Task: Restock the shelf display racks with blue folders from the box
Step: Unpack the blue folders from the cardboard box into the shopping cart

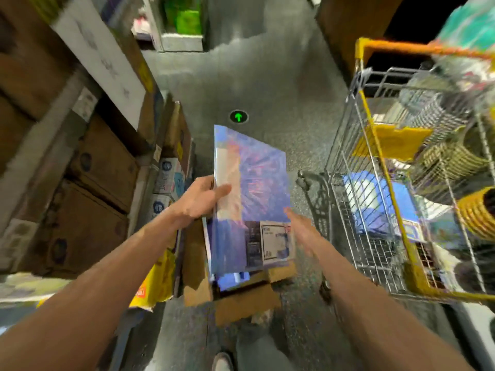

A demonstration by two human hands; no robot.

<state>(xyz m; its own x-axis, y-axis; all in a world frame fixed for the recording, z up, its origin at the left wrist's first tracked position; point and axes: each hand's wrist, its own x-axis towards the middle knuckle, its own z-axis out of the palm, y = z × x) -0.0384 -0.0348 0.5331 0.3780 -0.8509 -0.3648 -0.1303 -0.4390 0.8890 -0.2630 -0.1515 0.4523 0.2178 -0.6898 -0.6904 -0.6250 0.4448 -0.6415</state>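
Note:
A shiny plastic-wrapped pack of blue folders (pixel 251 194) is held up at the middle of the view, above an open cardboard box (pixel 241 295) on the floor. My left hand (pixel 201 199) grips the pack's left edge, thumb on its front face. My right hand (pixel 300 228) lies along the pack's right edge with fingers fairly straight; the picture is blurred there. A white label shows at the pack's lower right. More blue shows inside the box below the pack.
Shelves on the left carry brown cartons (pixel 99 167) and small white boxes (pixel 167 178). A yellow-framed wire cart (pixel 380 183), loaded with goods, stands close on the right. A yellow bag (pixel 158 282) leans by the box. Grey aisle floor (pixel 254 76) stretches ahead.

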